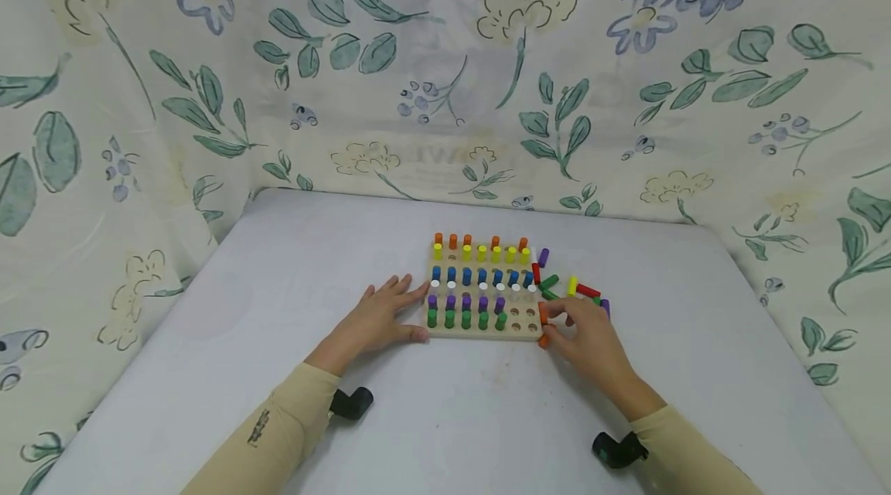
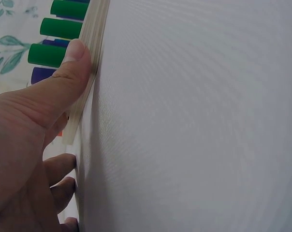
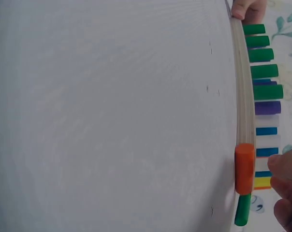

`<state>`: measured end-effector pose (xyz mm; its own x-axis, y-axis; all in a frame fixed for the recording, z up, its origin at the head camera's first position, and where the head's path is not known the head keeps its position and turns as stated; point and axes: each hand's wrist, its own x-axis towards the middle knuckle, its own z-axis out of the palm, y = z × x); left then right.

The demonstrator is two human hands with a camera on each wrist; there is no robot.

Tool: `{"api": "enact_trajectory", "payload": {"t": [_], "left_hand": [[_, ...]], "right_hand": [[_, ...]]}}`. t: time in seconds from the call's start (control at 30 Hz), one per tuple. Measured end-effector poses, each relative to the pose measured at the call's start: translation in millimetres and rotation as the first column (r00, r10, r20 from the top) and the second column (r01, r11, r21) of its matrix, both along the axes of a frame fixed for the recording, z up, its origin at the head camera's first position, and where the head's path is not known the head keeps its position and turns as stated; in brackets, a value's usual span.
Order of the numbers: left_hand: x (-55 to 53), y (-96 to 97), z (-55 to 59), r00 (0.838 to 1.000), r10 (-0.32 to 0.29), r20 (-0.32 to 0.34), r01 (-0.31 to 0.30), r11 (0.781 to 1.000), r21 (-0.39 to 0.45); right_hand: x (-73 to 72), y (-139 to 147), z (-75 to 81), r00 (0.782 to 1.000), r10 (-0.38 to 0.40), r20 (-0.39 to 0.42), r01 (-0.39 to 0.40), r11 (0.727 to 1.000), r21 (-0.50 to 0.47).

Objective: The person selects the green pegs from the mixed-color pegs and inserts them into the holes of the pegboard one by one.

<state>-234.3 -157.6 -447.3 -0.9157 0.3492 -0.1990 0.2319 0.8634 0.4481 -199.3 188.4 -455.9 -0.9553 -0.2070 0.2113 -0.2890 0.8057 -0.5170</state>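
Observation:
A light wooden peg board (image 1: 480, 334) stands mid-table, with rows of green, purple, white, blue, yellow and orange pegs upright in it. At its left edge my left hand (image 1: 381, 317) rests with fingers spread. The left thumb (image 2: 76, 60) presses against the board's side by the green pegs (image 2: 47, 55). Beyond the right edge, my right hand (image 1: 588, 336) hovers with thumb and index finger apart. An orange peg (image 1: 544, 312) shows in that gap, and a second orange peg (image 1: 543, 342) lies by the front corner. In the right wrist view nothing shows between the fingertips (image 3: 276, 163).
Loose pegs lie right of the board: a purple peg (image 1: 544, 257), a red peg (image 1: 588, 290), a yellow peg (image 1: 572, 286) and a green peg (image 1: 550, 281) among them. Several holes (image 1: 515, 326) show at the board's front right. A floral cloth (image 1: 445, 93) hangs behind the white table (image 1: 334, 247).

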Motion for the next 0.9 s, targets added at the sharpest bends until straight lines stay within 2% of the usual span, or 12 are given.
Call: {"api": "enact_trajectory", "payload": {"t": [0.17, 0.4, 0.67, 0.9], "left_hand": [[-0.5, -0.4, 0.0, 1.000, -0.005, -0.003, 0.005, 1.000, 0.004], [-1.1, -0.5, -1.2, 1.000, -0.008, 0.001, 0.008, 1.000, -0.002], [-1.4, -1.7, -1.0, 1.000, -0.007, -0.008, 0.007, 1.000, -0.003], [-0.9, 0.0, -0.2, 1.000, 0.004, 0.000, -0.004, 1.000, -0.009]], "right_hand": [[0.4, 8, -0.7, 0.999, -0.045, 0.028, 0.045, 0.999, 0.004], [-0.8, 20, -2.4, 0.997, -0.075, -0.036, 0.076, 0.996, 0.054], [-3.8, 33, -3.3, 0.991, -0.128, -0.046, 0.131, 0.988, 0.075], [-5.3, 42, -1.4, 0.985, -0.174, -0.010, 0.174, 0.982, 0.070]]}}
